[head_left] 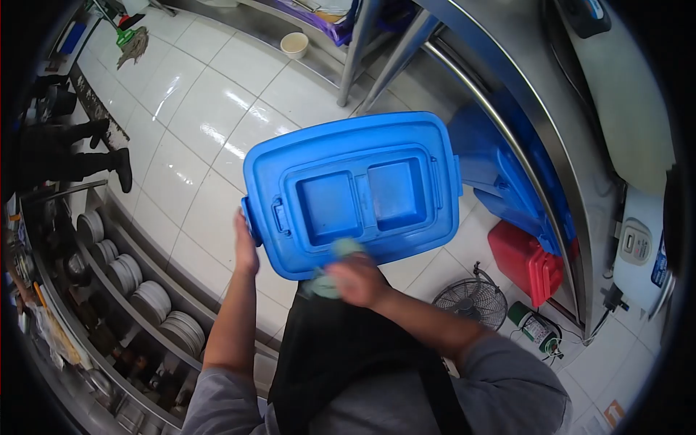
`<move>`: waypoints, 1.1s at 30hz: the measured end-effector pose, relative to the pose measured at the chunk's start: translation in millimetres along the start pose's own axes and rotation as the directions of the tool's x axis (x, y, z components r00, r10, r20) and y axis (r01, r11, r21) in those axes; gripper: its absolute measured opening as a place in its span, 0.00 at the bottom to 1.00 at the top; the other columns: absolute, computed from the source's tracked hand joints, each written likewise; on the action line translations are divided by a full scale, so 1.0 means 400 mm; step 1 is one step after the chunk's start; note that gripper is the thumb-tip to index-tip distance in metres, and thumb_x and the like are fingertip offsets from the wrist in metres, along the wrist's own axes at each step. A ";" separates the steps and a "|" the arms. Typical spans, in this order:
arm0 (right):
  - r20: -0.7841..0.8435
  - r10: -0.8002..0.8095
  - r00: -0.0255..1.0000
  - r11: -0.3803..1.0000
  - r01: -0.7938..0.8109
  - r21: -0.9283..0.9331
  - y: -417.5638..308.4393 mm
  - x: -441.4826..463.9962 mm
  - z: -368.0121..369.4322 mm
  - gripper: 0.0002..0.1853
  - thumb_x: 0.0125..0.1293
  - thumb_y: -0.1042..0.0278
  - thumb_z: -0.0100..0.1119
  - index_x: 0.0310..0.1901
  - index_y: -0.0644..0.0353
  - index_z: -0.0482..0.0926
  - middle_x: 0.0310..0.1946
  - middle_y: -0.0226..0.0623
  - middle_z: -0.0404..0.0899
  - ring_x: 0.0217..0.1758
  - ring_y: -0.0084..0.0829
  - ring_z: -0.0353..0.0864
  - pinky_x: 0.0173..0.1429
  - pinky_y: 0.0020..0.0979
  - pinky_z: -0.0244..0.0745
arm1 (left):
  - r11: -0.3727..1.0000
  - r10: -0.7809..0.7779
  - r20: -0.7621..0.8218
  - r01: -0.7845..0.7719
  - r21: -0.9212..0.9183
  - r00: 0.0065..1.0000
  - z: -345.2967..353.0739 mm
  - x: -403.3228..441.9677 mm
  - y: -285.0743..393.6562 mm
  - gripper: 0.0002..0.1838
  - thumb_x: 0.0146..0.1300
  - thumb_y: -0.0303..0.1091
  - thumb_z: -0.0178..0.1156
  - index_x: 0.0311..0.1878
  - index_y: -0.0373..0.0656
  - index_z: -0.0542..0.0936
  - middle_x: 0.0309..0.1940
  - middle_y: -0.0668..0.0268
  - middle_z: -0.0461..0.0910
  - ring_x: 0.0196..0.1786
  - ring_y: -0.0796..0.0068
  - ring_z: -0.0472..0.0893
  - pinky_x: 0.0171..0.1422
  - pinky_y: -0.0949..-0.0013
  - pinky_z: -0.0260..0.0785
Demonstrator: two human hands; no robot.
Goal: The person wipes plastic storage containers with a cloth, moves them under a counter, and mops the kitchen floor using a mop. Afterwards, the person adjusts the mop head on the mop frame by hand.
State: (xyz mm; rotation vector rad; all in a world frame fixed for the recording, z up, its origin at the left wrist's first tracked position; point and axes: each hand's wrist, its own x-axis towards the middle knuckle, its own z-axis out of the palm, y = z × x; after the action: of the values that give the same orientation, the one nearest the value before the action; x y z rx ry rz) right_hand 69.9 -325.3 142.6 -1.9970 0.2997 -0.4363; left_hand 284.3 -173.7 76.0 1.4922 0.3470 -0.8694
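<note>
A blue plastic storage-bin lid (365, 174) with two square recesses faces me, held in front of my body. My left hand (246, 243) grips its left edge near a side latch, the fingers partly hidden behind the rim. Whether a bin is attached beneath the lid, I cannot tell. At the lid's near edge is my right hand (357, 281), smeared by motion and closed on a pale green cloth (326, 284). Part of that cloth touches or hovers just over the lid's lower rim.
Stacked plates (151, 301) fill a metal shelf on the left, where another person's legs (94, 156) show. Right of me are blue containers (500, 181) under a steel table, a red container (523, 257), a fan (473, 303) and a green bottle (535, 325). A bowl (294, 45) stands farther ahead.
</note>
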 end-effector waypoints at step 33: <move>-0.474 -0.269 0.839 0.290 -0.399 -0.870 0.402 0.194 -0.501 0.08 0.57 0.57 0.57 0.38 0.41 0.82 0.38 0.33 0.73 0.43 0.38 0.71 0.48 0.43 0.59 | 0.912 -0.375 0.077 0.353 0.208 0.924 0.795 -0.114 -0.263 0.44 0.62 0.66 0.47 0.68 0.37 0.55 0.64 0.57 0.64 0.61 0.60 0.67 0.62 0.53 0.62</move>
State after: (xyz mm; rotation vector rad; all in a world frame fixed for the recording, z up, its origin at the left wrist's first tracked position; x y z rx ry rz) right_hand 50.6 -588.6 94.1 -3.0063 1.3127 -0.9424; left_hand 85.7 -447.0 64.1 1.5696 0.4771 -1.3142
